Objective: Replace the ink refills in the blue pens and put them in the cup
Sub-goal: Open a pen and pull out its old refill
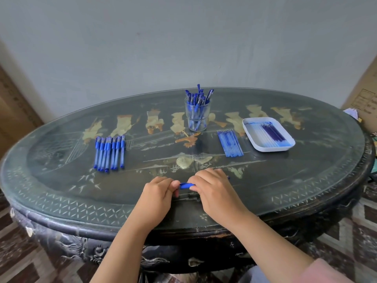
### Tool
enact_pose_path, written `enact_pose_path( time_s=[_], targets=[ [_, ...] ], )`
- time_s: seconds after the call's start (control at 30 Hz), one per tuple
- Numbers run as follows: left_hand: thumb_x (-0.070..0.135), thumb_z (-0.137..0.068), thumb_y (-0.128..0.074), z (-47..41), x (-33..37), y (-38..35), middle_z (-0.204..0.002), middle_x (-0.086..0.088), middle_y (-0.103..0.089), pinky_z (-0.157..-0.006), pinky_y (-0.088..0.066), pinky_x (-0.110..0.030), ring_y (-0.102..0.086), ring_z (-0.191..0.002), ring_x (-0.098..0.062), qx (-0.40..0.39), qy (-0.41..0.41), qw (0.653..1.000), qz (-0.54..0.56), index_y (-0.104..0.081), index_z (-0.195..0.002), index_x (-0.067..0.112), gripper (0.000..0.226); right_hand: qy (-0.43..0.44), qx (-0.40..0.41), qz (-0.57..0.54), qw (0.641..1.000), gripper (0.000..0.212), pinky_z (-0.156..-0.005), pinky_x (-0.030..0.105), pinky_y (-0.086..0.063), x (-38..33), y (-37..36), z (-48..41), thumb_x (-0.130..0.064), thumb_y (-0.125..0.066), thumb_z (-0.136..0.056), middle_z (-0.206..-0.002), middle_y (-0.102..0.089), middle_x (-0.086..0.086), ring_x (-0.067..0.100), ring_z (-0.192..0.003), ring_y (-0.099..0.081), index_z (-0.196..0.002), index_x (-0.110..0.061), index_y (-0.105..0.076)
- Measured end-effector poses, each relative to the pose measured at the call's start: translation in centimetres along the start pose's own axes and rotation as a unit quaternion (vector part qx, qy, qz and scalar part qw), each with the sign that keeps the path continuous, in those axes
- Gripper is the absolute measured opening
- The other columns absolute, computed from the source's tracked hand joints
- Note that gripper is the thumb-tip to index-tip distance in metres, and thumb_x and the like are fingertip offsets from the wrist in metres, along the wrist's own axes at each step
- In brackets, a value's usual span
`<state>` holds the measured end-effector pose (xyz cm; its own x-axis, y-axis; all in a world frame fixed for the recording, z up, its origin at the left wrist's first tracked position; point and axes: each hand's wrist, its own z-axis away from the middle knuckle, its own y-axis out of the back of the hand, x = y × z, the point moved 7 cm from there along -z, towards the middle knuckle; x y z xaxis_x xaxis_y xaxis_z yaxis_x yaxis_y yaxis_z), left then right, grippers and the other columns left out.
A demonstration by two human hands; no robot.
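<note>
Both hands are at the near middle of the worktop, an oval, dark lacquered top under glass. The left hand pinches one end of a blue pen with curled fingers. The right hand is clenched round the other end and covers most of the barrel (only a short blue section shows between the two hands). Whether the pen is whole or taken apart cannot be told.

The cup, of clear glass, stands upright at the far middle of the worktop. Capped pens stand in it, leaning against the rim. To the left, well apart from the cup, a row of pens lies side by side, caps toward the far edge. To the right of the cup a row of refills lies side by side. Just beside that row, a white tray holds further refills, some clear and some dark blue.
</note>
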<state>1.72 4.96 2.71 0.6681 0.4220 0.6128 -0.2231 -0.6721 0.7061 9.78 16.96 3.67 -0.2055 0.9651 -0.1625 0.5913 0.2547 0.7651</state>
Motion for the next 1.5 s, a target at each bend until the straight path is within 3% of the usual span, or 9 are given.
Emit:
enact_pose_path(
  time_s=[0.37,0.63,0.83,0.93,1.07,1.2,1.23,1.33,1.5],
  targets=[
    [0.036,-0.101,-0.042,0.0,-0.2,0.4,-0.047,0.013,-0.048,-0.054,-0.034,-0.014,-0.044,-0.051,-0.002,-0.058,0.110,0.990,0.061,-0.056,-0.060,0.018,0.047,0.019,0.011,0.032,0.999,0.015,-0.076,0.026,-0.033,-0.5,0.3,0.1,-0.014,-0.048,-0.095,-0.083,-0.055,-0.006,0.015,-0.079,-0.049,-0.092,-0.017,-0.063],
    [0.035,-0.101,-0.044,0.0,-0.2,0.5,-0.054,0.008,-0.047,-0.057,-0.036,-0.013,-0.046,-0.055,-0.001,-0.054,0.105,0.991,0.063,-0.055,-0.059,0.021,0.046,-0.002,-0.014,0.039,0.999,0.023,-0.075,0.028,-0.033,-0.1,-0.1,-0.1,-0.035,-0.047,-0.096,-0.088,-0.058,-0.008,0.015,-0.080,-0.053,-0.100,-0.022,-0.066],
    [0.035,-0.101,-0.042,0.1,0.1,0.3,-0.054,0.007,-0.046,-0.057,-0.035,-0.014,-0.046,-0.055,-0.002,-0.070,0.104,0.991,0.056,-0.054,-0.059,0.020,0.047,-0.005,-0.003,0.032,0.999,0.025,-0.073,0.027,-0.029,-0.2,-0.1,-0.2,-0.029,-0.044,-0.097,-0.082,-0.058,-0.009,0.015,-0.076,-0.051,-0.088,-0.020,-0.066],
    [0.039,-0.101,-0.040,0.0,-1.1,1.2,-0.054,0.007,-0.050,-0.055,-0.034,-0.014,-0.043,-0.052,-0.001,-0.039,0.157,0.980,0.112,-0.053,-0.060,0.018,0.048,-0.093,0.045,0.013,0.995,0.021,-0.071,0.029,-0.034,1.9,1.0,0.0,-0.026,-0.048,-0.094,-0.081,-0.058,-0.010,0.015,-0.075,-0.054,-0.085,-0.019,-0.066],
    [0.034,-0.100,-0.045,0.2,-0.9,1.3,-0.057,0.009,-0.054,-0.059,-0.037,-0.011,-0.049,-0.058,-0.001,-0.027,0.149,0.984,0.098,-0.061,-0.063,0.021,0.043,-0.083,0.053,0.026,0.995,0.023,-0.071,0.031,-0.037,1.9,0.9,0.0,-0.028,-0.045,-0.095,-0.083,-0.058,-0.008,0.016,-0.077,-0.054,-0.088,-0.019,-0.065],
    [0.022,-0.097,-0.056,-0.1,-0.8,1.9,-0.080,0.016,-0.061,-0.071,-0.037,-0.004,-0.055,-0.080,0.006,0.073,0.090,0.992,0.051,-0.067,-0.084,0.023,0.018,-0.111,0.068,0.036,0.991,0.026,-0.068,0.032,-0.041,2.5,1.0,0.2,-0.028,-0.045,-0.095,-0.086,-0.059,-0.006,0.018,-0.076,-0.053,-0.092,-0.018,-0.068],
    [0.020,-0.095,-0.061,-0.2,-0.9,2.1,-0.086,0.017,-0.062,-0.075,-0.038,-0.007,-0.056,-0.084,0.004,0.093,0.074,0.993,0.028,-0.069,-0.088,0.022,0.011,-0.111,0.066,0.047,0.990,0.026,-0.068,0.032,-0.041,2.6,0.9,0.2,-0.028,-0.044,-0.095,-0.086,-0.058,-0.006,0.017,-0.075,-0.053,-0.092,-0.018,-0.068],
    [0.022,-0.086,-0.073,-0.6,-1.7,1.3,-0.095,0.009,-0.065,-0.080,-0.047,-0.037,-0.058,-0.091,-0.017,0.100,0.058,0.991,-0.066,-0.075,-0.094,0.021,0.008,-0.104,0.058,0.068,0.991,0.028,-0.069,0.030,-0.037,2.5,0.6,0.1,-0.027,-0.042,-0.093,-0.086,-0.057,-0.006,0.017,-0.075,-0.052,-0.093,-0.019,-0.069],
    [0.032,-0.083,-0.075,-1.4,-2.0,0.8,-0.100,0.008,-0.052,-0.082,-0.034,-0.035,-0.047,-0.100,-0.021,0.082,0.112,0.982,-0.127,-0.076,-0.098,0.035,0.015,-0.108,0.058,0.073,0.990,0.024,-0.067,0.032,-0.041,2.7,0.4,0.2,-0.026,-0.046,-0.093,-0.084,-0.057,-0.006,0.017,-0.073,-0.051,-0.092,-0.020,-0.069]
  ],
)
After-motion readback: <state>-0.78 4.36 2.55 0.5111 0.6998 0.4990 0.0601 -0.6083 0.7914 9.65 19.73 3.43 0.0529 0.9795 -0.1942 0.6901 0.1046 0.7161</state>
